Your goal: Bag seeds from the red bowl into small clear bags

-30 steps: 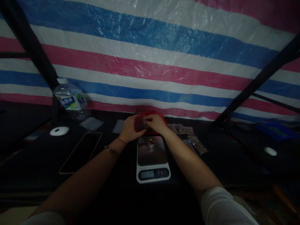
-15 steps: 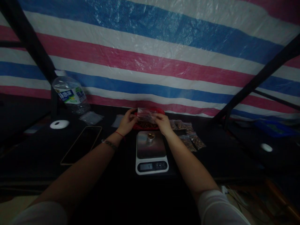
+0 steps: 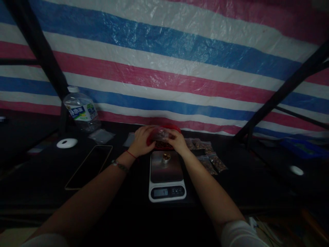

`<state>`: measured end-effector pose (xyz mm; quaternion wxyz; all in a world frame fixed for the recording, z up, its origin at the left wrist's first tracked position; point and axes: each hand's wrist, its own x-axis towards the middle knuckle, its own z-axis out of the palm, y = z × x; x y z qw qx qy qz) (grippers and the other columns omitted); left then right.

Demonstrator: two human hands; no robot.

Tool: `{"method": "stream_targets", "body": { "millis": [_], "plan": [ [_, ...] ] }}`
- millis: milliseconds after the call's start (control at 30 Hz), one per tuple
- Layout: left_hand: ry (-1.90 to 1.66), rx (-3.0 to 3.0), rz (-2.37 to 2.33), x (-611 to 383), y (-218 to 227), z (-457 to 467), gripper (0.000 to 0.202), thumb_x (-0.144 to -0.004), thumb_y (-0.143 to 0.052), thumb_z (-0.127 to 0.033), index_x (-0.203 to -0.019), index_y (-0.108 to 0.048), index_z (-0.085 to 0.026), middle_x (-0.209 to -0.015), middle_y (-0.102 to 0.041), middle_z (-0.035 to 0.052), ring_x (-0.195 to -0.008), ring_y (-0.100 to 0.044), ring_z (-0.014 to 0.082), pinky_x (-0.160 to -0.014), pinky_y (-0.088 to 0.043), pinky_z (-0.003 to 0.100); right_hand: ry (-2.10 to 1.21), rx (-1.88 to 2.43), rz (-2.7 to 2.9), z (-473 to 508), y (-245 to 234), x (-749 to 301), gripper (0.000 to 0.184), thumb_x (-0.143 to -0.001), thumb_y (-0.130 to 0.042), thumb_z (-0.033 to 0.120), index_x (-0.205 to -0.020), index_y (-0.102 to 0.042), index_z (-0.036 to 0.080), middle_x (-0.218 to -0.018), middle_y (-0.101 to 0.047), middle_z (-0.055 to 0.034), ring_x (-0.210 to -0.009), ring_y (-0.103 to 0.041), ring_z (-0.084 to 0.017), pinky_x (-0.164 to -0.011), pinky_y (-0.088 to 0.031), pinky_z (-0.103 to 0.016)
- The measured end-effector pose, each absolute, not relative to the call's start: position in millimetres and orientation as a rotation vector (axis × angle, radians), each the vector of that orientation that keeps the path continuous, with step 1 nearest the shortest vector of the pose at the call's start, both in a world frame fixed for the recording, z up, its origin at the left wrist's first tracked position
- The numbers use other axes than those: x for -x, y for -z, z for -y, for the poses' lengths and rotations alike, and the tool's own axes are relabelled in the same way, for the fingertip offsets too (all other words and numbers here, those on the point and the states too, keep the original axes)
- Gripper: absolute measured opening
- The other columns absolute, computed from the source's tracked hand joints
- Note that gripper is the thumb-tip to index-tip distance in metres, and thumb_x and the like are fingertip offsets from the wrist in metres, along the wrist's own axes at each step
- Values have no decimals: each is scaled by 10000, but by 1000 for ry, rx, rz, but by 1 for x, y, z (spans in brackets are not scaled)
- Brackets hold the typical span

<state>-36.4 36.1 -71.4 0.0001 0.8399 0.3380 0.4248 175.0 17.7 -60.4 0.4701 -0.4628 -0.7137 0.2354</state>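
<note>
Both hands are at a small clear plastic bag (image 3: 162,133), above a red container (image 3: 177,128) that holds dark brown bits. My left hand (image 3: 143,140) is at the bag's left side, fingers curled over it and thumb below. My right hand (image 3: 177,140) pinches the bag's right side. Nearer to me is a white kitchen scale (image 3: 167,175) with a steel plate and a lit display. A small metal cup (image 3: 166,158) with brownish contents stands upright on it. Several filled zip bags (image 3: 207,164) lie right of my right hand.
On the left are a phone (image 3: 89,167), a white oval object (image 3: 66,143), flat clear bags (image 3: 101,136) and a large plastic bottle (image 3: 83,111). A blue tray (image 3: 303,148) and a small white object (image 3: 296,170) are at right. Striped sheeting (image 3: 164,82) hangs behind, between dark poles.
My left hand has turned, its back now more upward and fingers curled over the bag. The bag looks more bunched than before. The whole view has shifted slightly downward in the picture.
</note>
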Motion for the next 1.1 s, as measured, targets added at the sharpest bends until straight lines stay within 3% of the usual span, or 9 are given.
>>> {"method": "stream_targets", "body": {
  "millis": [133, 267, 400, 533, 700, 867, 1100],
  "plan": [
    [-1184, -2772, -1058, 32, 61, -28, 725, -692, -640, -432, -1345, -425, -200, -1371, -480, 114, -1262, -403, 321, -1058, -264, 482, -407, 1104, 1990, -20, 44, -160, 419, -653, -783, 241, -1061, -698, 203, -1123, -632, -77, -1084, -551, -208, -970, -414, -346],
    [-1182, -2719, -1143, 32, 59, -28, 673, -709, -633, -464, -1300, -468, -189, -1241, -579, 111, -1160, -503, 299, -1029, -295, 471, -384, 1026, 2177, -28, 28, -148, 242, -715, -733, 207, -957, -726, 208, -1122, -627, -61, -1082, -550, -183, -985, -396, -332],
    [-1211, -2609, -1267, 39, 62, -35, 544, -725, -627, -451, -1182, -547, -167, -1139, -634, 103, -1064, -575, 275, -954, -392, 423, -409, 1082, 2156, -38, 18, -156, 209, -838, -555, 145, -953, -725, 182, -1004, -683, -57, -969, -601, -151, -894, -443, -286],
    [-1169, -2556, -1337, 44, 64, -37, 506, -716, -635, -442, -1134, -576, -163, -1118, -648, 105, -1033, -599, 277, -915, -443, 397, -407, 1410, 2375, -43, 27, -171, 249, -765, -558, 70, -880, -745, 189, -886, -727, -46, -797, -640, -157, -767, -460, -253],
    [-1045, -2543, -1280, 39, 62, -31, 413, -733, -618, -409, -1094, -604, -208, -1058, -674, 74, -959, -632, 252, -850, -478, 357, -279, 1732, 2505, -41, 49, -176, 162, -659, -665, 105, -766, -753, 189, -758, -726, -73, -640, -629, -176, -602, -433, -242],
    [-1006, -2501, -1246, 36, 65, -30, 396, -730, -615, -415, -1074, -615, -219, -1047, -679, 69, -961, -633, 255, -853, -481, 361, -220, 1755, 2508, -42, 58, -175, 173, -719, -593, 96, -727, -747, 175, -741, -722, -104, -639, -633, -189, -632, -441, -261],
    [-994, -2465, -1219, 34, 71, -32, 445, -755, -596, -427, -1131, -600, -189, -1076, -674, 89, -978, -632, 262, -853, -487, 367, -101, 1662, 2463, -41, 66, -181, 239, -746, -551, 86, -851, -750, 165, -902, -726, -115, -838, -654, -220, -781, -456, -284]
  ]
}}
